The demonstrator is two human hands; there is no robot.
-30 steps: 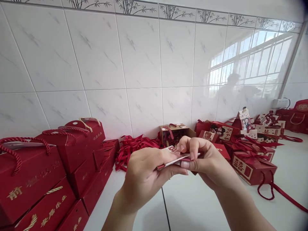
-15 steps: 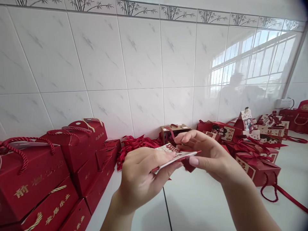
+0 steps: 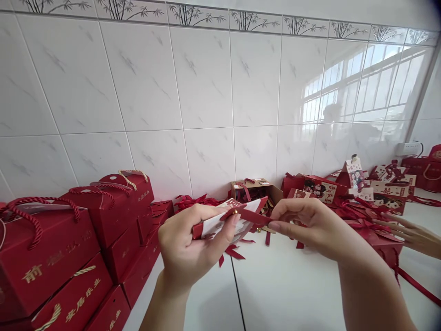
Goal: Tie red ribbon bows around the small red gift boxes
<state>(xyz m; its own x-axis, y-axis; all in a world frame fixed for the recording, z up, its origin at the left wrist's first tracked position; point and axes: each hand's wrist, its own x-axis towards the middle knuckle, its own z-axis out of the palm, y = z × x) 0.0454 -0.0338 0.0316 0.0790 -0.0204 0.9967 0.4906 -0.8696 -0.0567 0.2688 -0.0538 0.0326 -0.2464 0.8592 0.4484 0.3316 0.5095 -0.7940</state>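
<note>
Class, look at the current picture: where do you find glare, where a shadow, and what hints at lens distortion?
Head view: a bright barred-window reflection glares on the glossy white wall tiles; head view: a soft grey shadow falls on the smooth white tabletop, below the bare left hand; head view: tile joints slant at far left, hinting at wide-angle stretch.

Passage runs over the white surface [image 3: 279,287] between the forearms [image 3: 168,301], the stretched ribbon [image 3: 255,217] blocking beyond.

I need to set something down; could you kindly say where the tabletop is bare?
The widest bare tabletop lies between both forearms; a narrower strip separates the left one from the stacked red boxes. It's crowded along the wall and at right: ribboned boxes, another person's hand.
</note>
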